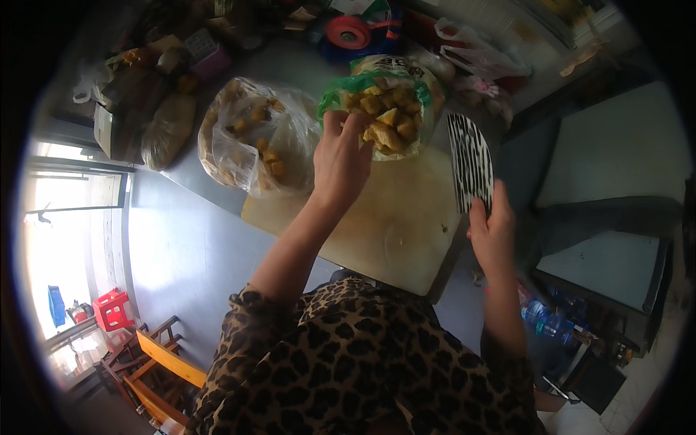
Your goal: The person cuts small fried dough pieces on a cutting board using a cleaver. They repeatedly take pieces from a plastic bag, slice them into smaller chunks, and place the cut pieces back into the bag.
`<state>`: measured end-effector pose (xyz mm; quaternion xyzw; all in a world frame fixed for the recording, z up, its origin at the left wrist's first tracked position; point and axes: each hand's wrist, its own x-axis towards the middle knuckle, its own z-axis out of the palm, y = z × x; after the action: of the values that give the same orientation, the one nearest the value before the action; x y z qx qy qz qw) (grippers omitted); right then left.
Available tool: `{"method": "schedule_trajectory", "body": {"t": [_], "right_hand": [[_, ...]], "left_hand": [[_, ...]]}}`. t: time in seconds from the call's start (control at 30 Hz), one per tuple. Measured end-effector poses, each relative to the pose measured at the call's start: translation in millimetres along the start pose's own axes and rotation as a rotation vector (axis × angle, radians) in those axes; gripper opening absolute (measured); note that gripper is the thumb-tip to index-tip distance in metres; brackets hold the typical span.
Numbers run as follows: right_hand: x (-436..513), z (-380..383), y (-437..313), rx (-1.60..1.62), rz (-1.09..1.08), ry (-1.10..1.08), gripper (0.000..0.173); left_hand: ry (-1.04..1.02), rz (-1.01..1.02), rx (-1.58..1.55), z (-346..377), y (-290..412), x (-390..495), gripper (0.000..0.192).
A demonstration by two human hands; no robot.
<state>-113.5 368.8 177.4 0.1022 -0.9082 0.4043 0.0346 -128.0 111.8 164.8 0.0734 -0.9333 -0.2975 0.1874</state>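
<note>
My left hand (342, 155) reaches over the near left rim of a green-edged plastic bag (331, 92). Its fingers are curled beside golden-brown chunks (387, 120), which look like fried tofu; whether they grip a piece is hidden. In my right hand (493, 228) is a broad-bladed kitchen knife (468, 160), its blade streaked black and white and pointing away from me. The knife is just past the right edge of a thick, pale cutting board (402, 217). Left of my left hand, a clear plastic bag (234, 136) holds smaller golden-brown pieces (272, 163).
Behind the bags stands a red-and-blue round object (349, 33). White plastic bags (484, 51) lie at the back right. Packages and a purple container (211, 62) crowd the back left. Wooden chairs (168, 359) and a red plastic stool (113, 310) stand lower left.
</note>
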Motion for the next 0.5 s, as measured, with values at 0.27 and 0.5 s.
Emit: {"method": "schedule_trajectory", "body": {"t": [0.27, 0.5], "right_hand": [[-23.5, 5.7, 0.6, 0.200, 0.169, -0.323, 0.025], [-17.7, 35.7, -38.4, 0.165, 0.072, -0.370, 0.024]], "left_hand": [[-1.222, 0.155, -1.407, -146.0, 126.0, -48.5, 0.049], [-1.130, 0.457, -1.176, -135.9, 167.5, -57.3, 0.039]]}}
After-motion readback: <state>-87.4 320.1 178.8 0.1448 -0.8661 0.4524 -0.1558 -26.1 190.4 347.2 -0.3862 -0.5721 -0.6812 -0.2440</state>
